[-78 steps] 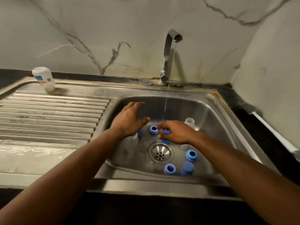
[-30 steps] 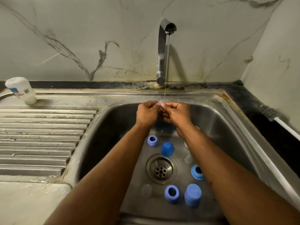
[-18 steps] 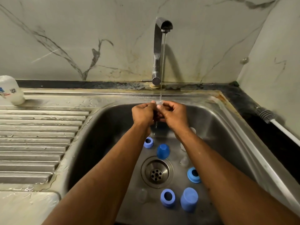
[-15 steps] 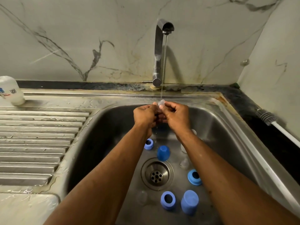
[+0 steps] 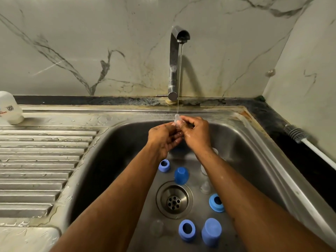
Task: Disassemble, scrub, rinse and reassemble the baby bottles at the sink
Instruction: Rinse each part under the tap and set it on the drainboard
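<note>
Both hands up under the thin stream from the steel tap (image 5: 175, 60): left hand (image 5: 162, 139) and right hand (image 5: 196, 134) pinch a small clear silicone teat (image 5: 176, 119), glassy and wet, tip upward, fingers curled closed around it, above the steel sink basin (image 5: 112, 160)

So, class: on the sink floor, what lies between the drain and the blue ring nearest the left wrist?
In the head view, a blue cap sits between the drain and that blue ring.

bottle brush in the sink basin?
No, the bottle brush lies on the dark counter to the right of the sink, outside the basin.
</note>
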